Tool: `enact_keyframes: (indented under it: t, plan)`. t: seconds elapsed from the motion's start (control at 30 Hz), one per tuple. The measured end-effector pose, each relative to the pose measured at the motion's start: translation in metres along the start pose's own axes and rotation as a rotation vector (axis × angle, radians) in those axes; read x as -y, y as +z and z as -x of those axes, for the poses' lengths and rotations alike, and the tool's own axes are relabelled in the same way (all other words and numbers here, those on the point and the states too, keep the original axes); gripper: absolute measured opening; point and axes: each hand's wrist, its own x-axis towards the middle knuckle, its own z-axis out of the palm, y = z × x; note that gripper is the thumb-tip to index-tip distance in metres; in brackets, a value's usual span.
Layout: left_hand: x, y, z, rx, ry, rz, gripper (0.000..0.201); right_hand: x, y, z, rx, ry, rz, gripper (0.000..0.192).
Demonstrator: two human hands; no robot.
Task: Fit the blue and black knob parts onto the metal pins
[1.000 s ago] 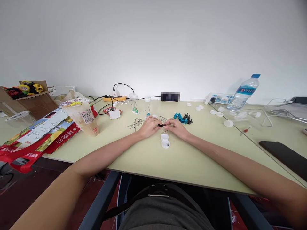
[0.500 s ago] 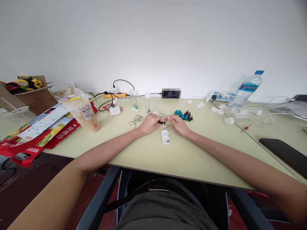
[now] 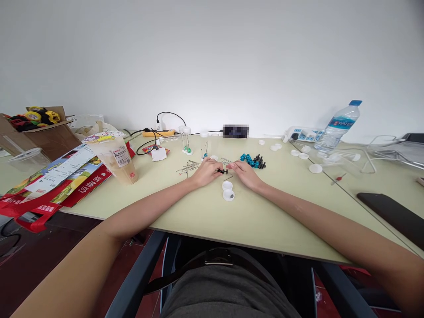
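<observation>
My left hand [image 3: 208, 172] is closed around a small black screw-like part [image 3: 222, 171], whose flat-ended tip sticks out towards the right. My right hand [image 3: 245, 173] faces it with fingertips pressed together close to that tip; whatever they hold is hidden. Just below the hands lies a thin bent metal rod [image 3: 228, 178]. Nearer me two white round caps [image 3: 227, 186] touch each other, and the closer one contains small dark bits. Behind my right hand are heaped blue knobby pieces [image 3: 247, 158] and black screw-like pieces [image 3: 260, 161]. Thin metal pins [image 3: 188, 167] lie scattered left of my left hand.
Clear tubes [image 3: 185, 140] with green pieces stand at the back. On the left are a drink cup [image 3: 115, 158], a red bag [image 3: 86, 187] and a cardboard box [image 3: 53, 137]. A water bottle [image 3: 339, 126], loose white caps [image 3: 315, 168] and a dark phone [image 3: 391, 214] occupy the right.
The view has shifted very slightly. Both hands stay in nearly the same place, with the black screw-like part still in my left hand.
</observation>
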Motion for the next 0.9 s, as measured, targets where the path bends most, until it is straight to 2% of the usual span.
enact_keyframes:
  t: [0.1, 0.4, 0.6, 0.9]
  plan:
    - [0.0001, -0.0003, 0.0001, -0.005, 0.005, 0.005, 0.007, 0.0029, -0.001, 0.0009, -0.021, -0.014, 0.005, 0.048]
    - [0.0004, -0.0004, 0.0008, -0.002, 0.02, -0.006, 0.007, 0.0036, -0.0005, 0.0011, 0.019, 0.031, -0.014, 0.051]
    - [-0.0022, -0.0036, 0.0009, 0.02, 0.013, 0.013, 0.008, 0.0035, -0.0007, 0.0013, -0.027, 0.043, 0.002, 0.048]
    - [-0.0023, -0.0039, 0.0005, 0.036, 0.007, 0.02, 0.009, 0.0022, -0.0002, 0.001, 0.007, 0.061, 0.004, 0.052]
